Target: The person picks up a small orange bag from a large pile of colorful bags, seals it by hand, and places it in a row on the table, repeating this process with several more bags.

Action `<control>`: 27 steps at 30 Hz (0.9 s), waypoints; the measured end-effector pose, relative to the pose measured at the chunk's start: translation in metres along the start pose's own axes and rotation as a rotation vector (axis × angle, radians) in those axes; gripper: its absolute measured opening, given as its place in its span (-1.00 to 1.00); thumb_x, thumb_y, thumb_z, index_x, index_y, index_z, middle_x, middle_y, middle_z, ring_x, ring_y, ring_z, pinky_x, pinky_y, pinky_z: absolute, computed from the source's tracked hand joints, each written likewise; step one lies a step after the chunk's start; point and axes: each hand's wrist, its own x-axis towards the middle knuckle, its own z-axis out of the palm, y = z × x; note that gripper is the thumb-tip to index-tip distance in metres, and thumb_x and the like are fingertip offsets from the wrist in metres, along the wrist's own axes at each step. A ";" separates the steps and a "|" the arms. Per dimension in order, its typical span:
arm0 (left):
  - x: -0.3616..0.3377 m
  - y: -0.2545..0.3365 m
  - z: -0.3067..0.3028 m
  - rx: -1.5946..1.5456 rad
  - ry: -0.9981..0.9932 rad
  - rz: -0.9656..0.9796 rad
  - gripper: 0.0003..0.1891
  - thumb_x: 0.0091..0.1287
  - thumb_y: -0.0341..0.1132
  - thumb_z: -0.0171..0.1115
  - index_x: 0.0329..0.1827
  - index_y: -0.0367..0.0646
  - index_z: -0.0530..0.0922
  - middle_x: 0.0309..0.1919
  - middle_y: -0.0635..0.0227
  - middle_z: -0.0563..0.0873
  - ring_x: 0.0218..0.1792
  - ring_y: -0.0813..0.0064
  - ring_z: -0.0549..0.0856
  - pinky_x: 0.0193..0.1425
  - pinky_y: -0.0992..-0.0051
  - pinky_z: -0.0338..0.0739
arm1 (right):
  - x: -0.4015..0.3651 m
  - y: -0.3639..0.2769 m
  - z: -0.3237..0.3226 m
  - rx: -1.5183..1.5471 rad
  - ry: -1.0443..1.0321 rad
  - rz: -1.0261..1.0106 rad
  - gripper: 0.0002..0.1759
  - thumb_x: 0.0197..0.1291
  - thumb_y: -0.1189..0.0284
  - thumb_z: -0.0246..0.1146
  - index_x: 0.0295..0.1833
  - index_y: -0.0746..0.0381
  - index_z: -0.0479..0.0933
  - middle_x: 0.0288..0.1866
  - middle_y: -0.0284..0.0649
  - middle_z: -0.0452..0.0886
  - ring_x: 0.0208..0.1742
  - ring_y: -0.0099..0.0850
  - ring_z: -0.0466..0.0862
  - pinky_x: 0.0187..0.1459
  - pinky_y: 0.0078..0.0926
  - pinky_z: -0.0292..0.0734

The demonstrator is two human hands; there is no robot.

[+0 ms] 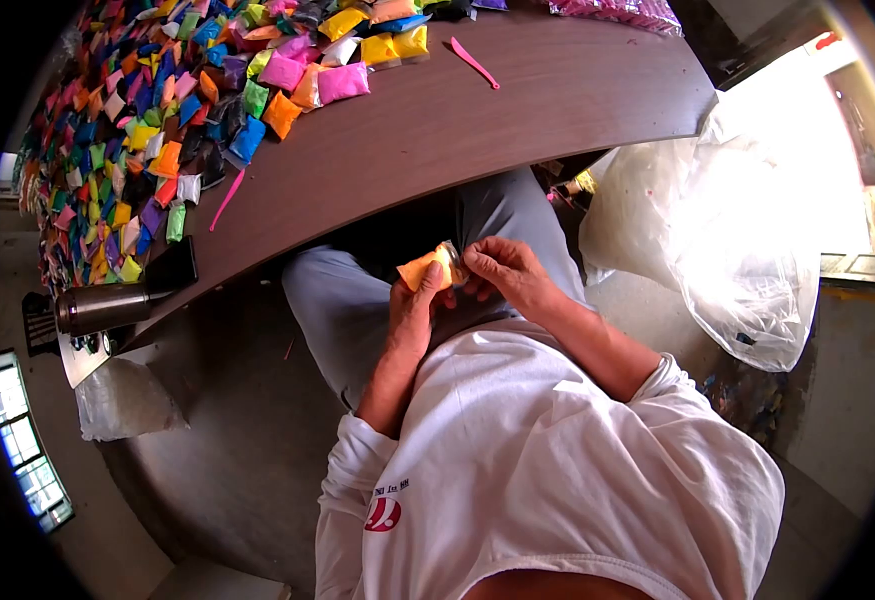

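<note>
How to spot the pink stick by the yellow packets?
Find the brown table, then the packet heap on its left. Right of the heap's paired yellow packets lies the pink stick. Unlike the other stick, beside a silver packet, it has bare tabletop around it.

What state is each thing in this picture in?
Left hand: closed on the orange packet
Right hand: at the packet's clear end
Orange packet: held; opened or sealed, can't tell
Colourful packets: filled, heaped on the table
Pink sticks: lying apart
Clear bag: puffed out
</note>
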 end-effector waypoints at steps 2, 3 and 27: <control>0.001 -0.002 -0.002 -0.005 -0.002 0.004 -0.59 0.30 -0.01 0.18 -0.13 -0.24 0.53 -0.44 0.44 0.58 -0.47 0.68 0.52 -0.40 0.70 0.41 | 0.001 0.000 0.000 0.015 0.021 0.031 -0.71 0.30 0.20 0.16 -0.17 0.23 0.50 -0.38 -0.43 0.54 -0.36 -0.65 0.54 -0.33 -0.70 0.47; 0.000 0.000 -0.001 -0.021 -0.004 0.003 -0.59 0.30 0.00 0.18 -0.13 -0.24 0.53 -0.44 0.44 0.57 -0.47 0.68 0.52 -0.40 0.69 0.41 | 0.002 0.001 -0.001 0.076 0.014 0.040 -0.73 0.29 0.22 0.17 -0.18 0.22 0.50 -0.38 -0.43 0.54 -0.36 -0.65 0.54 -0.34 -0.71 0.47; 0.001 -0.002 -0.005 -0.034 -0.055 -0.038 -0.60 0.32 -0.06 0.17 0.00 -0.22 0.49 -0.36 0.40 0.57 -0.41 0.61 0.54 -0.33 0.61 0.46 | -0.005 -0.001 0.004 -0.406 0.188 -0.346 -0.81 0.16 0.47 0.24 -0.16 0.37 0.53 -0.39 -0.20 0.61 -0.38 -0.55 0.55 -0.34 -0.58 0.50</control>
